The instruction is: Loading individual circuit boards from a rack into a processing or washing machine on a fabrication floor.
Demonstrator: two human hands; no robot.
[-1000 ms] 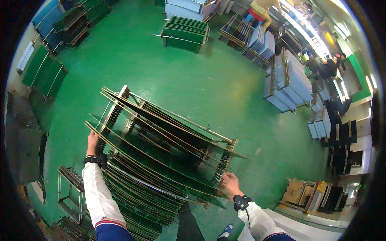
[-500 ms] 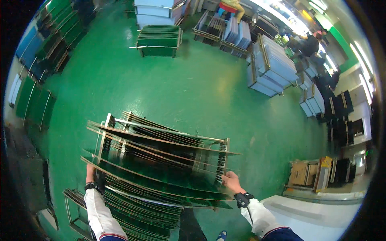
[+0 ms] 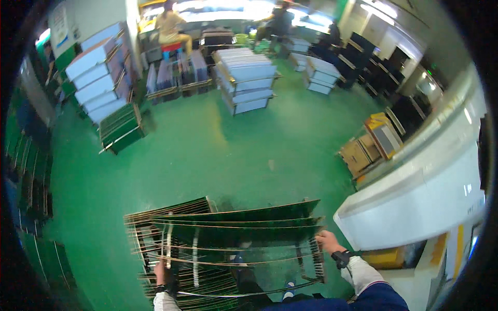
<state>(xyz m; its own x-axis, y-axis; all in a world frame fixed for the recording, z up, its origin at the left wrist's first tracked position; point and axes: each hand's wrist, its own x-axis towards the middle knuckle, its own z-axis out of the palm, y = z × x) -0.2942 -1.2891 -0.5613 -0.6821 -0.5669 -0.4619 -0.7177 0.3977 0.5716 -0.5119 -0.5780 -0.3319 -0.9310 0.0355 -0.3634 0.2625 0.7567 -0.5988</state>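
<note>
In front of me hangs a metal slotted rack (image 3: 317, 262), holding several thin dark-green panels (image 3: 270, 234) spaced apart. My right hand (image 3: 328, 241) is closed on its right end, next to the notched side bar. My left hand (image 3: 159, 271) grips its left end, though my fingers there are partly blurred. Below and to the left, another rack's closely spaced green panels (image 3: 207, 284) show past the held rack. My feet and the floor appear through the gaps between the panels.
A long white machine or counter (image 3: 410, 207) stands close on my right, with cardboard boxes (image 3: 358, 155) beyond it. Stacked racks of pale blue panels (image 3: 246, 88) and a low rack of green panels (image 3: 120, 127) stand farther off. A seated person (image 3: 170, 28) is at the back bench.
My view has turned to the right, and the held rack has come along with both hands. The white machine now looks larger and closer, while the rack sits lower in view.
</note>
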